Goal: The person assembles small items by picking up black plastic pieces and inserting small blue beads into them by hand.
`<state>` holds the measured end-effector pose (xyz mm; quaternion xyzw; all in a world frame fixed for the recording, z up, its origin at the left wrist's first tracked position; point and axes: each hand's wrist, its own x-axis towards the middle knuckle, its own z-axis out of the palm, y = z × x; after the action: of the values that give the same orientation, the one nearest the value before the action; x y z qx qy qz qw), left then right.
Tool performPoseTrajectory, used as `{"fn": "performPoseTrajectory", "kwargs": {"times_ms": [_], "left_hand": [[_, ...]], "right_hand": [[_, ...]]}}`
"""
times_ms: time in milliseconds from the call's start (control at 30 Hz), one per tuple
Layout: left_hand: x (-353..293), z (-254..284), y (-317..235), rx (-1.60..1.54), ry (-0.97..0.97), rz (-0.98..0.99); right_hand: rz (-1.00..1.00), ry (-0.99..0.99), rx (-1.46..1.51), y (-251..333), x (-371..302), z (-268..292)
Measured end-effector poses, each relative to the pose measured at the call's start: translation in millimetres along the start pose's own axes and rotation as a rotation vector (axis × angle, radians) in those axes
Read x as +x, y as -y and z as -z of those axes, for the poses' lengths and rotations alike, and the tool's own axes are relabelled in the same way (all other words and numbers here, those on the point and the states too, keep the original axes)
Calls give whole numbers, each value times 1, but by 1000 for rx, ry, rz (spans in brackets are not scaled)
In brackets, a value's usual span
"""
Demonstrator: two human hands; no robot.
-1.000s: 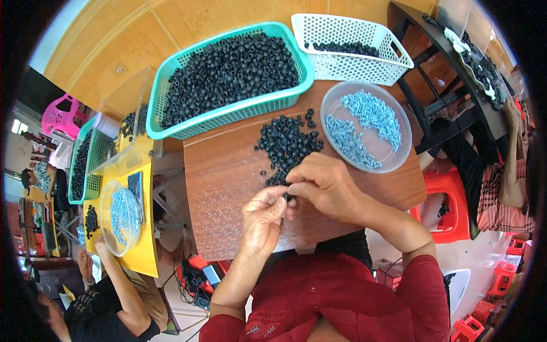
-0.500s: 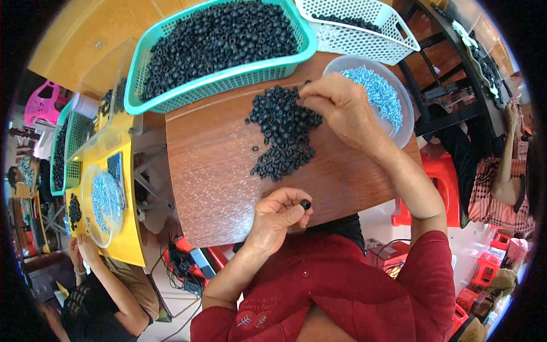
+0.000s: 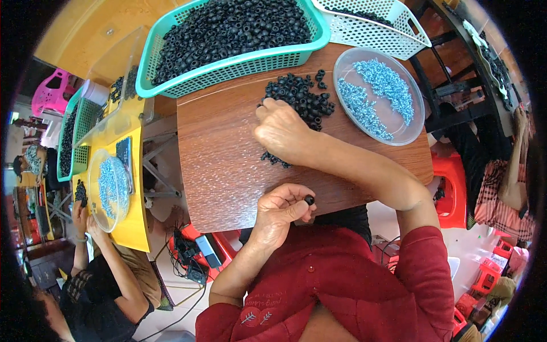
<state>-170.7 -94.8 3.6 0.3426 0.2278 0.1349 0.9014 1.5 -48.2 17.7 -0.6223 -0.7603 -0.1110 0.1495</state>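
Note:
My left hand (image 3: 278,214) is at the table's near edge, thumb and fingers closed on a small round black bead-like piece (image 3: 309,200). My right hand (image 3: 283,130) has curled fingers at the left side of a heap of black hollow pieces (image 3: 302,100); whatever its fingertips pinch is hidden. Under my right wrist some smaller black pieces (image 3: 276,159) show partly. To the right of the heap sits a round clear dish (image 3: 420,117) with small shiny blue pieces (image 3: 389,85) in two clumps.
A teal basket (image 3: 239,68) full of black pieces stands at the back of the wooden table (image 3: 216,165), beside a white perforated basket (image 3: 376,40). On the left, another person's hands (image 3: 88,222) work at a yellow table (image 3: 128,228). A red stool (image 3: 450,188) stands right.
My right hand has moved left from the heap's right side, next to the dish, to its left side. My left hand keeps its hold on the black bead-like piece. The view has shifted slightly.

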Motion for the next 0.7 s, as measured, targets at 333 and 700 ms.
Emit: {"fn": "performPoseTrajectory", "kwargs": {"times_ms": [333,700], "left_hand": [[3,-2,-1,-62,-54,-27],[26,-33,9,38,-90,-47]], "right_hand": [[-60,-299,195,5,-32,40],[-340,-104,-17,-11,-125,51]]}}
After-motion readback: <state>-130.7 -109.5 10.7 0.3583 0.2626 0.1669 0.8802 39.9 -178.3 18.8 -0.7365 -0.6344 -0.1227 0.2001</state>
